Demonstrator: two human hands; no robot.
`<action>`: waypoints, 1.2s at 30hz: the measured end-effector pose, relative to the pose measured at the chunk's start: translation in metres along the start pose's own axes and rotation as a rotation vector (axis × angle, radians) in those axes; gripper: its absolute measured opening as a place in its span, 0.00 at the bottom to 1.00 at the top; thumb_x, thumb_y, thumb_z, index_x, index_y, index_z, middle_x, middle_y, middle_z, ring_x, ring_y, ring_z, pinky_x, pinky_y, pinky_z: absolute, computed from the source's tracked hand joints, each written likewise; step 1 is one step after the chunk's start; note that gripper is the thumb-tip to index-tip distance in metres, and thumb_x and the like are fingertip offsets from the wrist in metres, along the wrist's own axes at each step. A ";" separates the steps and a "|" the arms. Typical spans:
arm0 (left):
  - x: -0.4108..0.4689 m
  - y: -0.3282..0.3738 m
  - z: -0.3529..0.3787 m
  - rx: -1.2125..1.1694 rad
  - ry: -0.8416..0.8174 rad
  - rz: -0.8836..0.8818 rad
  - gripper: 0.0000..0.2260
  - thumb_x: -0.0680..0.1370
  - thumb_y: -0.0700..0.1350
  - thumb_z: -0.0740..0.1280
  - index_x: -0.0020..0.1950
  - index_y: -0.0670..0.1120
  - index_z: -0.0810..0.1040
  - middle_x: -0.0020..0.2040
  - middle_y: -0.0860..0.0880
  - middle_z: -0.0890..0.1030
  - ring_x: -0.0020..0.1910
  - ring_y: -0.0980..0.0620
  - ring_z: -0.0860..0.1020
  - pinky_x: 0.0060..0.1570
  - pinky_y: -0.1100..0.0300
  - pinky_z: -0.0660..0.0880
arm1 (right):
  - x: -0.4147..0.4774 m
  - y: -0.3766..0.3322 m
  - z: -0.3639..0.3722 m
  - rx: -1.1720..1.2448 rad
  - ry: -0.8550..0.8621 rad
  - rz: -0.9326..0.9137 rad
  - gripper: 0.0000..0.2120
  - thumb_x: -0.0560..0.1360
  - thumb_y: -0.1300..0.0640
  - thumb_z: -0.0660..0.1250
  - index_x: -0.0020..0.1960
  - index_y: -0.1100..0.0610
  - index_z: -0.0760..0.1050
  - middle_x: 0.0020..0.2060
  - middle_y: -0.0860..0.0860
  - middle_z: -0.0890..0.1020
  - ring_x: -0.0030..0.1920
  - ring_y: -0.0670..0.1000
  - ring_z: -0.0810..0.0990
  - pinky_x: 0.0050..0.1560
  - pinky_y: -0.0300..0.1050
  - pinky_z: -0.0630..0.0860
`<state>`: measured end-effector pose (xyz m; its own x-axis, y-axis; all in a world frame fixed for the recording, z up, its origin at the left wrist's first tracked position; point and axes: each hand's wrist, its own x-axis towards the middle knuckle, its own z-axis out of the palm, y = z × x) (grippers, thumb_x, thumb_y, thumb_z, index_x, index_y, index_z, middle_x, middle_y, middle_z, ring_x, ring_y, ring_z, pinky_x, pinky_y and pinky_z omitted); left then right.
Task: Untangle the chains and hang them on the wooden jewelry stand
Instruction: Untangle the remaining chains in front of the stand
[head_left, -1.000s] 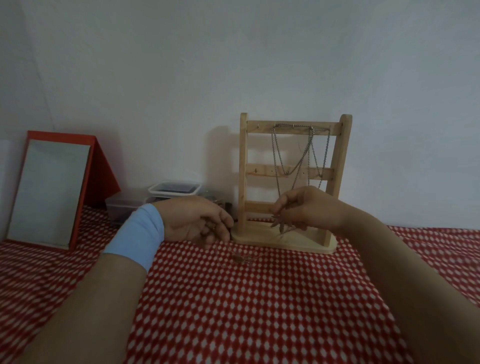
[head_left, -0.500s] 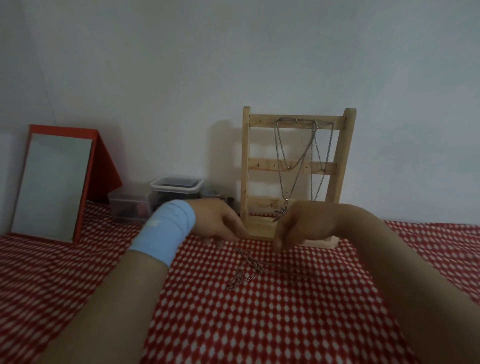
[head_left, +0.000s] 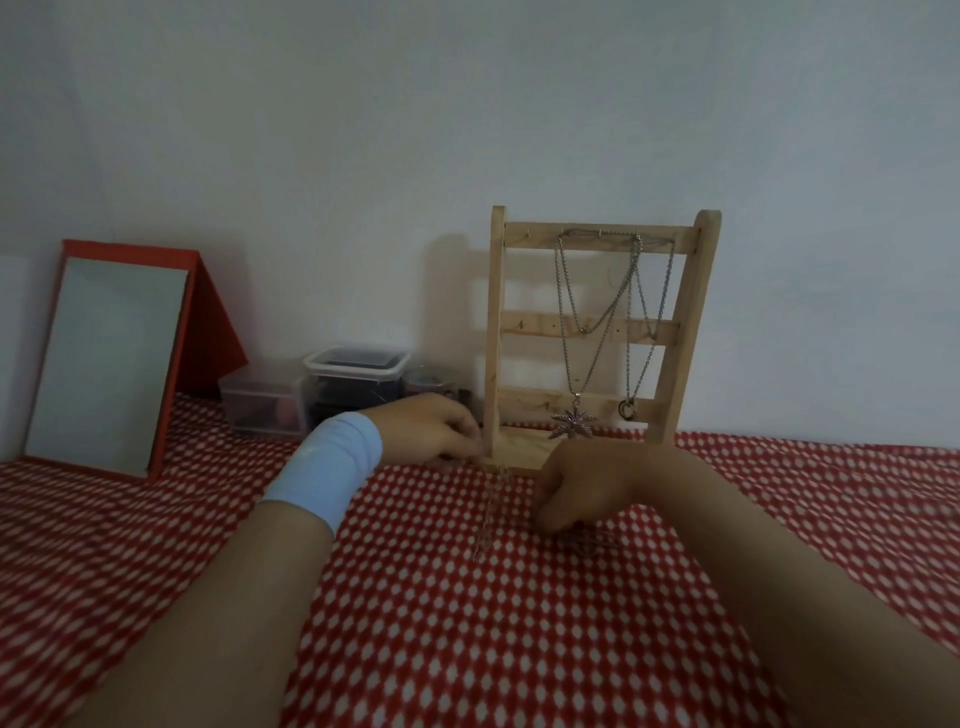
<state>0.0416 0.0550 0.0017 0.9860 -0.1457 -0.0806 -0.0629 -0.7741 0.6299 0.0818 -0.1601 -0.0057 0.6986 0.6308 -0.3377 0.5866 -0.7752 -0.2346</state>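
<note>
We see a tabletop (head_left: 467, 649) under red checked cloth. A red-framed mirror (head_left: 109, 364) leans at the wall on the left, and the wooden stand (head_left: 685, 332) is upright at the back, hung chains (head_left: 562, 291) on its top bar. Between them sit clear boxes (head_left: 356, 364) with dark, unclear contents. The left hand (head_left: 431, 428), before the stand's base, has its grip pinched on the loose chain (head_left: 488, 514), which trails toward us. The right hand (head_left: 587, 483) curls over another blurred stretch; we cannot tell whether its grip holds.
</note>
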 end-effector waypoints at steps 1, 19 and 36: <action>0.000 0.004 0.000 -0.151 0.024 0.002 0.05 0.81 0.42 0.64 0.48 0.47 0.80 0.47 0.51 0.82 0.47 0.55 0.80 0.50 0.63 0.77 | -0.001 -0.001 -0.001 -0.006 -0.019 0.010 0.10 0.76 0.46 0.70 0.53 0.48 0.85 0.51 0.44 0.85 0.52 0.44 0.81 0.62 0.47 0.77; -0.020 0.032 -0.027 -0.144 0.464 0.196 0.04 0.76 0.41 0.70 0.43 0.50 0.81 0.37 0.54 0.80 0.29 0.64 0.76 0.30 0.72 0.70 | -0.002 -0.006 -0.005 0.997 0.330 -0.282 0.15 0.84 0.52 0.61 0.60 0.57 0.83 0.42 0.54 0.84 0.31 0.50 0.73 0.33 0.42 0.69; -0.013 0.026 -0.018 -0.419 0.311 0.153 0.16 0.73 0.47 0.67 0.49 0.32 0.79 0.46 0.42 0.80 0.48 0.45 0.77 0.51 0.53 0.71 | 0.000 -0.005 -0.001 1.174 0.300 -0.341 0.16 0.83 0.57 0.63 0.61 0.67 0.81 0.41 0.56 0.84 0.45 0.53 0.83 0.52 0.46 0.81</action>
<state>0.0304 0.0481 0.0329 0.9736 0.0009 0.2281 -0.2048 -0.4376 0.8755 0.0790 -0.1561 -0.0033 0.7393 0.6682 0.0835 0.1457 -0.0376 -0.9886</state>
